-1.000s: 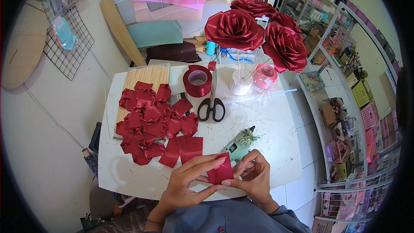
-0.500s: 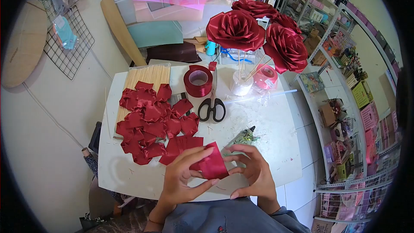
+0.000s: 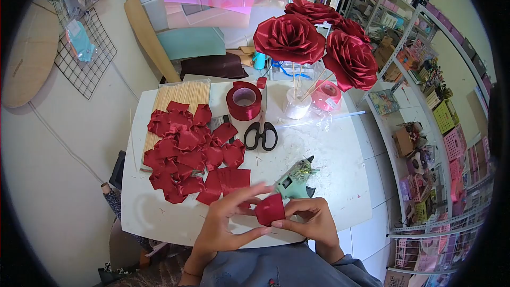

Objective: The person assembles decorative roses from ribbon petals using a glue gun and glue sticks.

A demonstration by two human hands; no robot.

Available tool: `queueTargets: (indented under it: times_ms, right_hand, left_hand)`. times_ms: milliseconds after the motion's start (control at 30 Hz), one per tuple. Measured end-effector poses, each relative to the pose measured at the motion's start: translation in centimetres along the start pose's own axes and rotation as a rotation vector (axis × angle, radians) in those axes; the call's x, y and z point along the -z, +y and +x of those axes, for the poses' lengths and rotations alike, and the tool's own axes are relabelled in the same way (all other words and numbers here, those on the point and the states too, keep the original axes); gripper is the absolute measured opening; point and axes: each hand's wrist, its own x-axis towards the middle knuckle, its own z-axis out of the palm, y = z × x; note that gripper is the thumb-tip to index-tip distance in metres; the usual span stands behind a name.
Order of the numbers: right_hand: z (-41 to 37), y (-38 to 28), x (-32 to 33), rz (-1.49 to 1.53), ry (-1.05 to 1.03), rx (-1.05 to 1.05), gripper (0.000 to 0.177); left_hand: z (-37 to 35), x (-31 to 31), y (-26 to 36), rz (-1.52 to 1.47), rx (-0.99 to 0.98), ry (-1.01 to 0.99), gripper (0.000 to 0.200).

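A small piece of red satin ribbon (image 3: 270, 210) is held between my two hands above the table's front edge. My left hand (image 3: 224, 221) grips its left side, thumb at the lower edge, index finger raised. My right hand (image 3: 313, 222) pinches the ribbon's right side between thumb and fingers. Just beyond lies a pale green glue gun (image 3: 293, 183), partly behind my right hand. Flat cut ribbon pieces (image 3: 227, 179) lie left of the held one, beside a pile of shaped red petals (image 3: 183, 149). Black-handled scissors (image 3: 260, 136) lie behind.
A red ribbon roll (image 3: 244, 101) stands behind the scissors, near a bundle of wooden sticks (image 3: 183, 93). Red fabric roses (image 3: 289, 38) rise from a white holder (image 3: 297, 104), beside a pink roll (image 3: 326, 95). Loaded shelves (image 3: 425, 127) line the right side.
The ribbon piece has been bent into a rounder, narrower shape and tilted. My right hand has moved in and closed on it. More of the glue gun shows.
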Motion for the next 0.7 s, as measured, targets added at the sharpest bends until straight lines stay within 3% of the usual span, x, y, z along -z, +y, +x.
queueTargets:
  times_ms: [167,267,367,467,533,700]
  right_hand:
    - [-0.1,0.0,0.3,-0.046,-0.032,-0.021,0.008]
    - [-0.2,0.0,0.2,-0.027,-0.041,-0.045,0.008]
    - [-0.2,0.1,0.4,-0.083,-0.096,-0.003,0.015]
    - [0.0,-0.8,0.4,-0.104,-0.039,0.001,0.025]
    - [0.4,-1.1,0.3,-0.024,0.029,0.124,0.03]
    - [1.0,-0.4,0.0,0.051,0.016,0.082,0.019]
  left_hand:
    - [0.1,0.3,0.0,-0.155,0.06,0.141,0.045]
    - [-0.2,0.1,-0.4,0.03,0.025,0.122,0.033]
    - [-0.3,0.0,-0.7,0.005,0.068,0.203,0.023]
    - [-0.2,0.0,-1.0,0.003,0.049,0.221,0.02]
    - [-0.1,0.0,-1.1,0.071,0.063,0.176,0.019]
    - [0.0,-0.1,-1.2,0.205,-0.013,0.112,0.018]
